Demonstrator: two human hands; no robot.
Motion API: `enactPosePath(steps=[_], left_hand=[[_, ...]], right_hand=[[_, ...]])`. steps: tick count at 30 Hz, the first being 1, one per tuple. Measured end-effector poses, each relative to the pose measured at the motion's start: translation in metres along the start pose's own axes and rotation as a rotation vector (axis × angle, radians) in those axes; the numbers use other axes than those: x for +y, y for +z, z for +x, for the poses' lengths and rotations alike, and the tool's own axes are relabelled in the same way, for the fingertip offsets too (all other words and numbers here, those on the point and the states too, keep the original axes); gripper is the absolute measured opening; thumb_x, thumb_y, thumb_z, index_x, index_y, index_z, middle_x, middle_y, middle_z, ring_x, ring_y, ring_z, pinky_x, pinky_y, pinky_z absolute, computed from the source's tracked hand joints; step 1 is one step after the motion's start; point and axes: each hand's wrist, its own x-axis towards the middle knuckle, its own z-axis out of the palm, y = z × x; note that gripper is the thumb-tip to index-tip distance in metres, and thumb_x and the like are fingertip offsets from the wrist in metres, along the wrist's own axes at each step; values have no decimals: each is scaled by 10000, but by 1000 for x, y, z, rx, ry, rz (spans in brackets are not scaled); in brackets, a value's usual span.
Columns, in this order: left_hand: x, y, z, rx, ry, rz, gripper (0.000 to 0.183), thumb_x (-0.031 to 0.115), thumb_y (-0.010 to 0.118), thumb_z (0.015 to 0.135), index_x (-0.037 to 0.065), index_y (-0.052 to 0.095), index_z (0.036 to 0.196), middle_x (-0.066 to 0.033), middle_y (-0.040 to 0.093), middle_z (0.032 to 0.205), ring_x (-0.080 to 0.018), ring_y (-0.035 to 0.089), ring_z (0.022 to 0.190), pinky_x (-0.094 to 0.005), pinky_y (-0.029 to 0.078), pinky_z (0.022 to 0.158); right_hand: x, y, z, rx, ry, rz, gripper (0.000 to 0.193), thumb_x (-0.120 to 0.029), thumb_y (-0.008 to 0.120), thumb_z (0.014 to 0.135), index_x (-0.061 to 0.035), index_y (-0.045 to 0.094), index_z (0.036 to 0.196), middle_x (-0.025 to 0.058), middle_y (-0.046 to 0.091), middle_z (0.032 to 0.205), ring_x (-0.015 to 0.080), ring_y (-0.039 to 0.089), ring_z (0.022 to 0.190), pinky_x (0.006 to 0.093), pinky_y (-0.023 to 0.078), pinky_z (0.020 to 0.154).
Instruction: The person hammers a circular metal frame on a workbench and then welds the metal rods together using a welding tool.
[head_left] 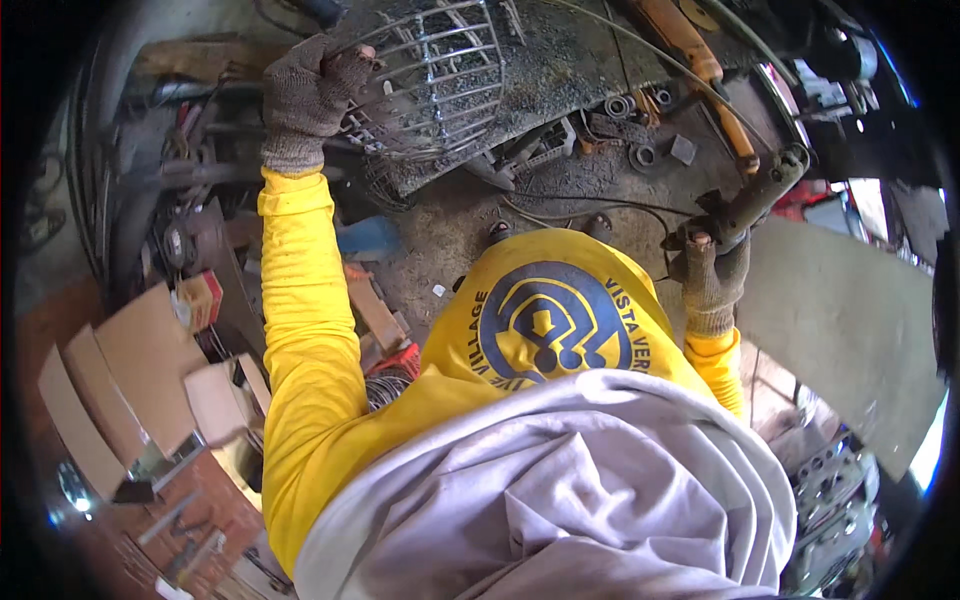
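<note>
My left hand [315, 100], in a brown knitted glove with bare fingertips, grips the left side of a metal wire cage [432, 85]. The cage has curved bars and is held tilted over the dark workbench [560, 75]. Off to the right, my right hand [712, 275], gloved the same way, is closed round the lower end of a dark grey cylindrical tool [765, 190]. The tool slants up to the right, and its exact kind is hard to make out. Part of the cage's left edge is hidden behind my left hand.
An orange-bodied tool [680, 40] lies at the bench's far side. Metal rings [620, 106] and scraps sit along its near edge. A cable [600, 203] crosses below. Cardboard boxes [135, 370] stand at left, and a greenish flat sheet [840, 320] is at right.
</note>
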Motion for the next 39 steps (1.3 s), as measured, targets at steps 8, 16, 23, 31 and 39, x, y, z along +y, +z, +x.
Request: enactPosePath(steps=[8, 16, 23, 31, 39], left_hand=[[-23, 18, 21, -141, 108, -115, 330, 374, 667, 851, 49, 648, 797, -89, 619, 669, -208, 603, 631, -345, 467, 608], [-4, 19, 32, -253, 153, -90, 324, 369, 675, 847, 47, 671, 819, -69, 639, 677, -185, 612, 610, -315, 470, 586], [-2, 30, 31, -259, 147, 26, 304, 351, 661, 870, 48, 691, 865, -72, 657, 712, -176, 630, 650, -313, 480, 609], [26, 33, 29, -169, 66, 52, 295, 338, 654, 871, 44, 687, 855, -130, 647, 721, -296, 635, 680, -374, 492, 642], [37, 27, 25, -132, 82, 72, 318, 354, 678, 852, 44, 678, 781, -133, 616, 681, -310, 619, 664, -394, 479, 626]], right_hand=[[9, 29, -67, 296, 85, -92, 374, -78, 644, 863, -12, 490, 1197, 58, 628, 831, 84, 554, 596, 215, 436, 518], [19, 43, -86, 323, 75, -99, 364, -62, 652, 846, 7, 502, 1171, 71, 638, 849, 121, 608, 718, 249, 489, 633], [6, 22, -63, 245, 0, -512, 483, -201, 751, 778, 27, 520, 1136, 148, 667, 840, 278, 662, 744, 356, 507, 685], [-34, 15, -22, 120, 51, -871, 505, -257, 763, 740, -11, 547, 1124, 231, 662, 886, 423, 645, 871, 433, 509, 734], [-54, 16, -11, 111, -10, -879, 423, -192, 736, 764, 5, 557, 1094, 171, 663, 877, 277, 651, 830, 363, 497, 756]])
